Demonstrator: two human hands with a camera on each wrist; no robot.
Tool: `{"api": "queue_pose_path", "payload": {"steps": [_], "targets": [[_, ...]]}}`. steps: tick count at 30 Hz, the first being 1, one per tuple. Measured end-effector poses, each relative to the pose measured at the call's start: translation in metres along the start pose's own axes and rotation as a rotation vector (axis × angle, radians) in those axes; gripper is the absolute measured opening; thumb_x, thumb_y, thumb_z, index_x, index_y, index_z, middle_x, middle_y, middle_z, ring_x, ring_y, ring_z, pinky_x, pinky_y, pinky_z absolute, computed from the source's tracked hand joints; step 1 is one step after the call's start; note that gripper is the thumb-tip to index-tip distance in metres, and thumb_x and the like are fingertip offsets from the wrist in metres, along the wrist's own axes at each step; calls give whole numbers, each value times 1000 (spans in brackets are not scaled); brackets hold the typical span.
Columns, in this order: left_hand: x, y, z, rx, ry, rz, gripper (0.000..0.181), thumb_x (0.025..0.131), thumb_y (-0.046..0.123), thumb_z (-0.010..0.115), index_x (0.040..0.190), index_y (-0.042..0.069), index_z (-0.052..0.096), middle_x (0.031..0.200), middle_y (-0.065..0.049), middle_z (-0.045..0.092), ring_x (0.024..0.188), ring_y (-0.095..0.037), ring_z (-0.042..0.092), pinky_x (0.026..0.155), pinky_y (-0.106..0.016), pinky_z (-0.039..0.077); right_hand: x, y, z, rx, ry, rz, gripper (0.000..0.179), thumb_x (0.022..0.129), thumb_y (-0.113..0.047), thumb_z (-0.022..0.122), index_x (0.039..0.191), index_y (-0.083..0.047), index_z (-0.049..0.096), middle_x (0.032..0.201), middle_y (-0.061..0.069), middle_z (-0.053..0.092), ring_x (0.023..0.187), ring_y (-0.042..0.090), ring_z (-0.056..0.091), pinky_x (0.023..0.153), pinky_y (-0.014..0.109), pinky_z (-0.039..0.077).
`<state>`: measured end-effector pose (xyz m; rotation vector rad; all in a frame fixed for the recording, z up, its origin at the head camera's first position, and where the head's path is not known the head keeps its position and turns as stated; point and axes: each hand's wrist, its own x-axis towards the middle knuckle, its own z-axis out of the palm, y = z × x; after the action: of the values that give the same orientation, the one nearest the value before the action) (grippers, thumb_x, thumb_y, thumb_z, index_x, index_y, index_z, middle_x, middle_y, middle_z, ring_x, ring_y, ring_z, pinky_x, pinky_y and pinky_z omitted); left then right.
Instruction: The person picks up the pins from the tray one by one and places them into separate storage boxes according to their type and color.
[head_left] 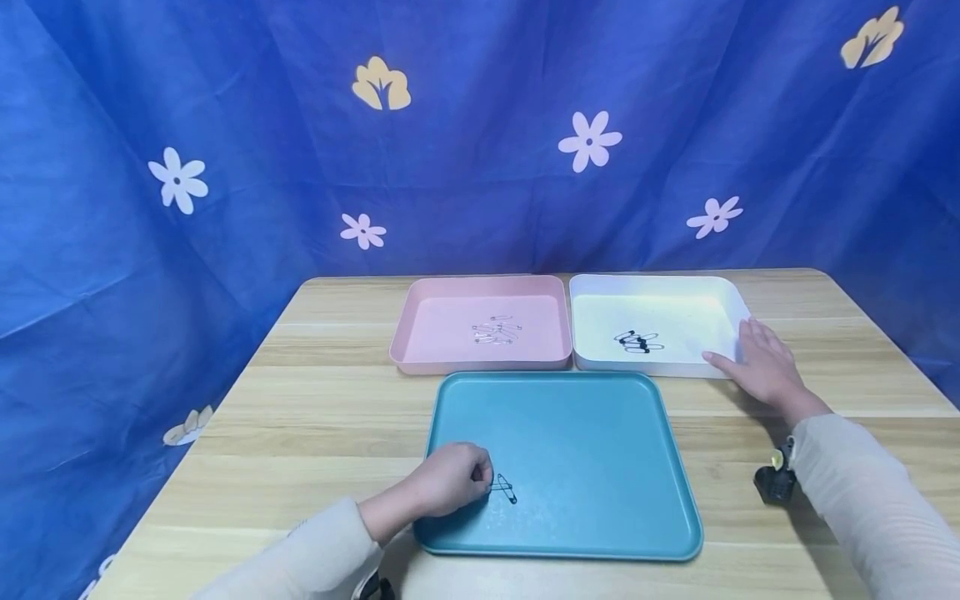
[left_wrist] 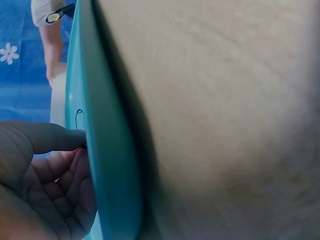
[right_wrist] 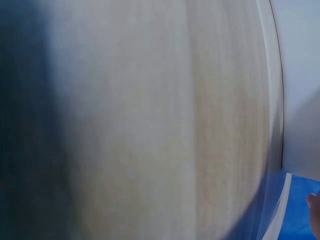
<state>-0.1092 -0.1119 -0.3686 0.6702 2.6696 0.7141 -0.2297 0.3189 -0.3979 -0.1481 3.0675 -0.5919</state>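
Over the left part of the teal tray [head_left: 577, 467], my left hand [head_left: 455, 479] pinches a dark safety pin between thumb and fingertips; most of it is hidden by the fingers. Right at those fingertips, dark safety pins [head_left: 507, 490] lie crossed on the tray. In the left wrist view a thin wire loop [left_wrist: 78, 117] shows just above the thumb [left_wrist: 55, 137]. My right hand [head_left: 765, 364] rests with extended fingers on the right front corner of the white tray [head_left: 645, 367]. Several black safety pins [head_left: 639, 342] lie in a small heap inside that tray.
Left of the white tray stands a pink tray [head_left: 435, 364] holding several silver safety pins [head_left: 497, 330]. Both stand behind the teal tray on a wooden table [head_left: 330, 425]. A blue curtain [head_left: 465, 167] with flower prints hangs behind the table.
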Motion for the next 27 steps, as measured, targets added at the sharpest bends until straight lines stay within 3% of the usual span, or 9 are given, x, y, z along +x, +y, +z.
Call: {"api": "queue_pose_path", "payload": {"steps": [14, 23, 27], "targets": [[17, 0, -17, -188, -29, -56, 11, 80, 3, 56, 71, 10, 55, 65, 4, 52, 60, -11, 47, 52, -24, 40, 2, 4, 1, -8, 13, -20, 94, 83, -57, 35, 129, 17, -2, 133, 36, -2, 122, 47, -2, 93, 60, 0], [40, 5, -28, -339, 8, -35, 1, 78, 1, 58, 77, 1, 59, 69, 0, 57, 67, -11, 53, 60, -24, 46, 2, 5, 1, -3, 15, -15, 94, 83, -57, 35, 129, 16, -3, 134, 35, -4, 122, 46, -3, 93, 60, 0], [55, 8, -32, -416, 0, -55, 4, 79, 2, 57, 81, 2, 61, 72, -2, 58, 70, -12, 56, 65, -25, 47, 1, 4, 2, -1, 15, -16, 94, 83, -57, 34, 129, 16, -3, 134, 35, -4, 122, 46, -3, 93, 59, -1]]}}
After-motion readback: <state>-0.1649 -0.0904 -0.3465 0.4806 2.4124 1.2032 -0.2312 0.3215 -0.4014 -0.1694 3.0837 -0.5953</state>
